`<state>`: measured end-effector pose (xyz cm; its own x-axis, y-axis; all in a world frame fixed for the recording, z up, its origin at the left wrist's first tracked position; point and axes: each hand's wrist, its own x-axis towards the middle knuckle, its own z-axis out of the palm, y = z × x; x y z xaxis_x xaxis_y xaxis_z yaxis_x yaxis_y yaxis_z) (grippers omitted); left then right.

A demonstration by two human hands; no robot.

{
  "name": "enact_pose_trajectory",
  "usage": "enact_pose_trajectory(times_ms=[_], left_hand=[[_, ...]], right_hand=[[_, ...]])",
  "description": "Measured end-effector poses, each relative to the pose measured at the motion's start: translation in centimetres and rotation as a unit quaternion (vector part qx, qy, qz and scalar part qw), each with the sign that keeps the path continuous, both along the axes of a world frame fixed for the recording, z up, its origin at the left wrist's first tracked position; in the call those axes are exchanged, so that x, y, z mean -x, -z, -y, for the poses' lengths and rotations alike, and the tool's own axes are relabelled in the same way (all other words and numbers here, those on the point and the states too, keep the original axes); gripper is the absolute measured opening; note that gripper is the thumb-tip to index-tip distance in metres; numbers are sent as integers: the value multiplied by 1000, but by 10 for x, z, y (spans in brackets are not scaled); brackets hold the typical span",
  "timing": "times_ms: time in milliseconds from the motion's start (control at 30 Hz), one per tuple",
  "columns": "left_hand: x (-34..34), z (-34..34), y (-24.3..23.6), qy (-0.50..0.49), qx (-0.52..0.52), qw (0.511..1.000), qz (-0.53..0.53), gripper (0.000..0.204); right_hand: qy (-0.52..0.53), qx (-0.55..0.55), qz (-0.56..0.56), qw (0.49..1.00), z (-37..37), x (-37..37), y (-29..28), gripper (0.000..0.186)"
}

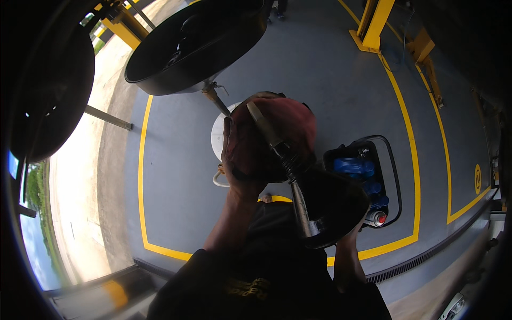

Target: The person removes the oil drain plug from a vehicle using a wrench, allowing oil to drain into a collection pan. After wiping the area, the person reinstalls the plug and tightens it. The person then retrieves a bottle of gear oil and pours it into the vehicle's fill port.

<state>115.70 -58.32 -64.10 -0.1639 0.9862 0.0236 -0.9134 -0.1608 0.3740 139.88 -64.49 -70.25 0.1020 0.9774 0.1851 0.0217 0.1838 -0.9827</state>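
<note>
My left hand (237,168) is closed around a bulky dark red cloth (298,120), its fingers along the cloth's left side. A black funnel (341,200) lies tilted across my front. Its narrow spout points up and away, passing over the cloth, and its wide end is toward me on the right. At that wide end, my right hand (357,229) holds the funnel, with most of its fingers hidden behind it. A white bucket-like container (218,140) shows partly behind the cloth and my left hand.
A large black drain pan (160,80) with a valve and spout stands at upper left; another dark round pan (53,101) is farther left. To the right, a black carrier (396,184) holds blue items (352,166) and a red-topped can (377,218). A yellow post (375,24) stands far right.
</note>
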Motion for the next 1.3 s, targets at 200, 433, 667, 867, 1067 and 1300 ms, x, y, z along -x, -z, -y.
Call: enact_pose_trajectory(times_ms=[200, 433, 667, 867, 1067, 1300], left_hand=[[-9, 5, -36, -128, 207, 899, -365, 44], [22, 24, -30, 4, 135, 990, -48, 38], [17, 47, -40, -142, 120, 976, 117, 43], [60, 82, 29, -91, 86, 989, -77, 73], [125, 67, 157, 34, 178, 979, 92, 64], [226, 16, 269, -34, 238, 894, -378, 46]], right_hand=[[-33, -96, 186, 977, -1, 31, -52, 34], [-147, -26, 78, 986, 17, 32, -44, 29], [-139, 313, -330, 880, 18, 25, -16, 27], [-89, 214, -313, 921, 1, -14, -100, 27], [-70, -116, -120, 983, -48, -11, -209, 26], [53, -321, 160, 932, -119, 33, -336, 21]])
